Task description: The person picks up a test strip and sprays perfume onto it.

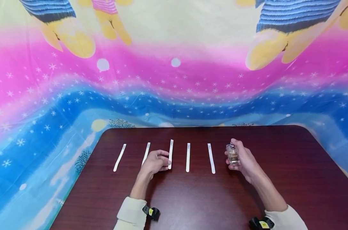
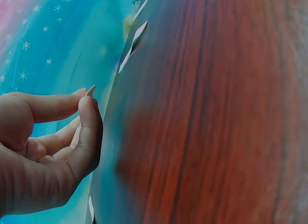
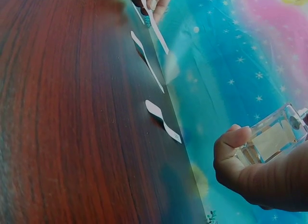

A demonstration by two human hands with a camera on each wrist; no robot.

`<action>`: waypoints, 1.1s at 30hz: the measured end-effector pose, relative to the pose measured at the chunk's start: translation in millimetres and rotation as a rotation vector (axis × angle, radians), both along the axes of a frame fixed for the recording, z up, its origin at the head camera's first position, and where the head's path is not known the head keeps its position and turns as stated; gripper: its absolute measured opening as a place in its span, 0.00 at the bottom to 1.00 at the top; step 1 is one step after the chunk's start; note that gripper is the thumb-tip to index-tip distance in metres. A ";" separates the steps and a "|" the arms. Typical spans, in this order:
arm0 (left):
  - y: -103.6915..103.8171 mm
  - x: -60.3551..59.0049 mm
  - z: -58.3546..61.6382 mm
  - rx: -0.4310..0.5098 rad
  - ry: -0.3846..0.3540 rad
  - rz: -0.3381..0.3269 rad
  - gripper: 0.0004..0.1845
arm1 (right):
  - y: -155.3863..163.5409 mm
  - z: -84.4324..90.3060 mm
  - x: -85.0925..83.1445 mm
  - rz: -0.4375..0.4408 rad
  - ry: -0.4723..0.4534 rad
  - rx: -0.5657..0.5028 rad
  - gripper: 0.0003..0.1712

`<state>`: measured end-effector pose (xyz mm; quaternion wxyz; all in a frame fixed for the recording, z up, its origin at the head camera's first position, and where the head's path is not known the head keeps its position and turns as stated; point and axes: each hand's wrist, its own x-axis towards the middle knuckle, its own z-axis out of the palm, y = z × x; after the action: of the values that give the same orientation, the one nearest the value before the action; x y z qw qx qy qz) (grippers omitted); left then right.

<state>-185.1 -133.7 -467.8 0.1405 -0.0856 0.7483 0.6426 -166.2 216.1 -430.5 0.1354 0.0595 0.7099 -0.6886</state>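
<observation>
My left hand (image 1: 155, 163) pinches the lower end of a white paper test strip (image 1: 170, 153), raised off the table. In the left wrist view only the strip's tip (image 2: 91, 91) shows between thumb and finger. To the right, my right hand (image 1: 247, 159) grips a clear glass perfume bottle (image 1: 233, 156) holding pale liquid, with one digit over its top. The right wrist view shows fingers wrapped about the same bottle (image 3: 274, 139). The bottle and the held strip are well apart.
More paper strips lie in a row on the dark red wooden table: a far-left strip (image 1: 120, 157), one partly behind the left hand (image 1: 146, 153), and two further right, a strip (image 1: 188, 158) and a curved strip (image 1: 211, 158). A patterned cloth (image 1: 174, 83) hangs behind.
</observation>
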 end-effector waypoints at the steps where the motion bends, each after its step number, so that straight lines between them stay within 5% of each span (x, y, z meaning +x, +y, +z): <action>1: -0.7 0.0 -0.2 -0.003 -0.001 0.003 0.21 | -0.1 0.0 -0.2 0.000 0.002 -0.001 0.33; 33: -5.7 1.8 -0.1 -0.062 -0.010 0.020 0.20 | 0.2 -2.6 1.1 0.004 0.007 -0.005 0.33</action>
<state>-183.3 -139.4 -468.0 0.1350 -0.1005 0.7663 0.6200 -165.1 216.3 -433.2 0.1346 0.0553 0.7088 -0.6902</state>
